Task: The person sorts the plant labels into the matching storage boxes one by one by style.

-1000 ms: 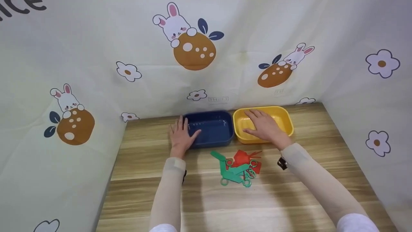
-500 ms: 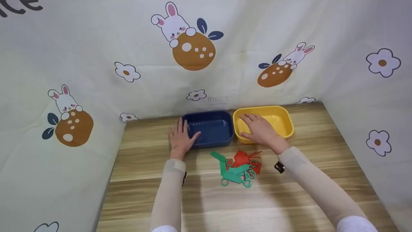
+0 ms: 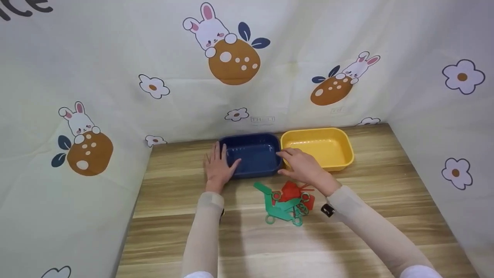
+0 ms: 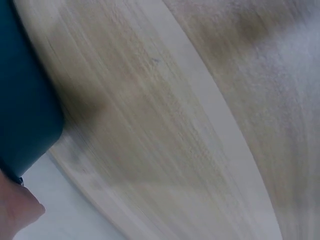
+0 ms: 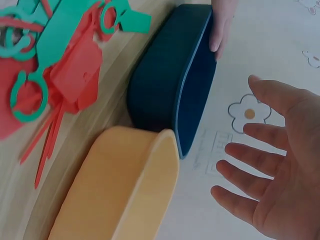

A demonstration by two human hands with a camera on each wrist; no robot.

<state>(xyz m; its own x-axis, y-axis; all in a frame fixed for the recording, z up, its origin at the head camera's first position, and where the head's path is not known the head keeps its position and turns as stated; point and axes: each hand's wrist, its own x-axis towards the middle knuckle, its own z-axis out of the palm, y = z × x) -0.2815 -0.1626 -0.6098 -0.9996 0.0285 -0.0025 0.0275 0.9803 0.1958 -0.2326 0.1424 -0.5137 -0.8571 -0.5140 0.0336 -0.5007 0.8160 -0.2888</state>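
Note:
My left hand (image 3: pixel 219 166) lies at the left rim of a dark blue box (image 3: pixel 252 174), its fingers spread and fairly straight. My right hand (image 3: pixel 302 166) hovers over the seam between that box and a yellow box (image 3: pixel 339 168). Seen from the right wrist, the right hand (image 5: pixel 287 165) has spread, slightly bent fingers and nothing in them. In front of both boxes lies a pile of flat green pieces (image 3: pixel 278 212) with ring ends and red pieces (image 3: pixel 290 191), some with thin prongs. Part of the yellow box's near left corner is behind the right hand.
Both boxes stand side by side at the back of a wood-grain table (image 3: pixel 173 216). A pale cloth (image 3: pixel 173 108) printed with rabbits and flowers rises behind the table and along its sides.
My right hand has moved left and toward me, from above the yellow box to the seam between the boxes. The left hand, boxes and pile stay put.

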